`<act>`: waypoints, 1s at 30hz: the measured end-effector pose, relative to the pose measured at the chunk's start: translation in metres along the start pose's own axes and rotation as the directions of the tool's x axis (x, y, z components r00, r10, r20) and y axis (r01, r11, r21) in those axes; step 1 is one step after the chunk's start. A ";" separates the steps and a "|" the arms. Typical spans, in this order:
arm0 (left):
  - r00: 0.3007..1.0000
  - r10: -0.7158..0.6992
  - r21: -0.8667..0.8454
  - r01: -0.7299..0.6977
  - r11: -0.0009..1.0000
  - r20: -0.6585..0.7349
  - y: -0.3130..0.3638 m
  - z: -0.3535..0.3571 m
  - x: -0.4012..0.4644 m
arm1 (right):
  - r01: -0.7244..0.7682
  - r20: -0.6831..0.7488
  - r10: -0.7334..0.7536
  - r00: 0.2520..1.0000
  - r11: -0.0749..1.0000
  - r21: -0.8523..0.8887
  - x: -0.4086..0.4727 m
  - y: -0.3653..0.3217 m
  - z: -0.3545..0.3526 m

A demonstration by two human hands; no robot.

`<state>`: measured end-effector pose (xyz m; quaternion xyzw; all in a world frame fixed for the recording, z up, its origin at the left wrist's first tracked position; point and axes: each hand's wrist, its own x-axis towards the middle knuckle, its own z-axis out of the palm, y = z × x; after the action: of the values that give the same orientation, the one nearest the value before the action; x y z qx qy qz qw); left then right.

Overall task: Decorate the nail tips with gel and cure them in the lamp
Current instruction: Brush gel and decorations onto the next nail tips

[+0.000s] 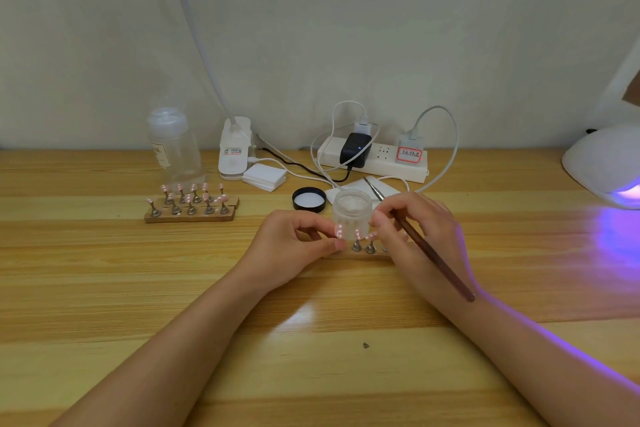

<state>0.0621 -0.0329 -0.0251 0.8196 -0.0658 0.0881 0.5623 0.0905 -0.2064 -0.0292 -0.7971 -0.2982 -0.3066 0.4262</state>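
Left hand (294, 243) fingers pinch a pink nail tip (340, 231) — right hand (419, 229) fingers clamp a brown brush (433, 253).

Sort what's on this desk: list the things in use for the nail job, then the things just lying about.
In use: brush, right hand, left hand, nail tips on stands, open jar, jar lid, curing lamp.

Lying about: power strip, clear bottle, white pads, tweezers.

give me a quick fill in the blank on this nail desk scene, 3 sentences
The black lid lies on the table, so the small jar is ____.
The right hand holds a brown ____.
The curing lamp at the right edge glows ____.

Missing words: open; brush; purple
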 end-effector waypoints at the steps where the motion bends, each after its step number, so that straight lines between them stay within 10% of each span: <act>1: 1.000 0.002 0.007 -0.002 1.000 0.003 0.000 0.000 0.000 | 0.013 0.006 -0.013 1.000 1.000 -0.012 0.000 0.001 0.000; 30: 0.989 0.058 0.195 -0.084 0.977 0.134 -0.004 -0.003 0.001 | 0.174 0.204 -0.143 0.969 0.974 -0.144 0.003 0.005 -0.004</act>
<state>0.0635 -0.0285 -0.0278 0.8731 -0.1216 0.0617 0.4681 0.0955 -0.2117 -0.0274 -0.8282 -0.3752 -0.2845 0.3039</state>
